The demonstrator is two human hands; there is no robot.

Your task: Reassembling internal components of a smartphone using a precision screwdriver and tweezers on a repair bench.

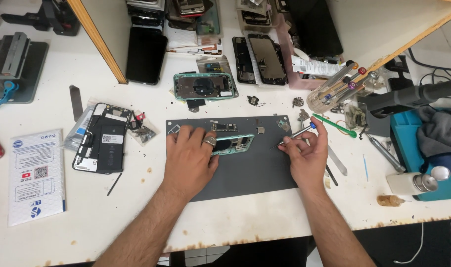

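Observation:
My left hand [191, 155], with a ring on one finger, presses down on a mint-green phone frame [238, 144] lying on a dark grey work mat [250, 170]. My right hand [307, 151] grips a thin screwdriver [298, 132] with a blue-tipped handle, its point aimed left toward the frame's right end. Small loose parts, among them a narrow circuit board [224, 127], lie on the mat just beyond the frame.
A second green phone housing [204, 87], an opened black phone [103, 138], several dismantled phones and screens at the back, a clear holder of screwdrivers [341, 84], green tweezers [334, 125], a white packet [36, 175], a blue tray [408, 143] and small bottles at right.

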